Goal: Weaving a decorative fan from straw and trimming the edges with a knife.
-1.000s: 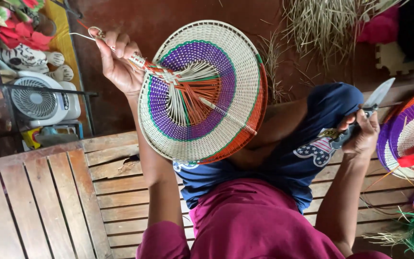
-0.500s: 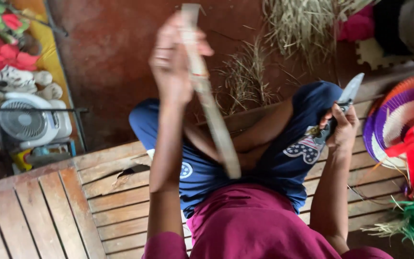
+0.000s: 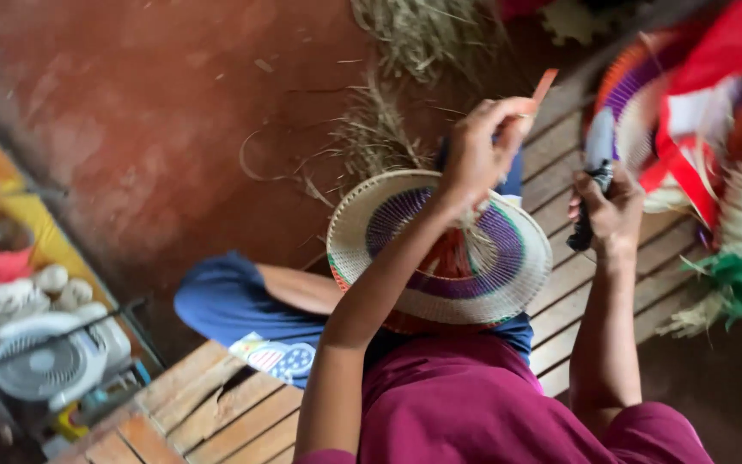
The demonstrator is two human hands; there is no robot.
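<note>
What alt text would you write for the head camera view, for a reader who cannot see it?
Seen from above, a person's left hand holds a round woven fan by its handle over the lap, while the right hand grips a knife. The person sits on a wooden slat bench; more fans lie to the right, dry straw ahead.

The light was soft and even, daylight with no hard shadows and no glare. The whole picture was smeared by motion blur. The stack of fans (image 3: 697, 112) at the upper right was blurred worst, and the small white fan (image 3: 45, 365) at the lower left was soft and dim. The lower right corner lay dark.
</note>
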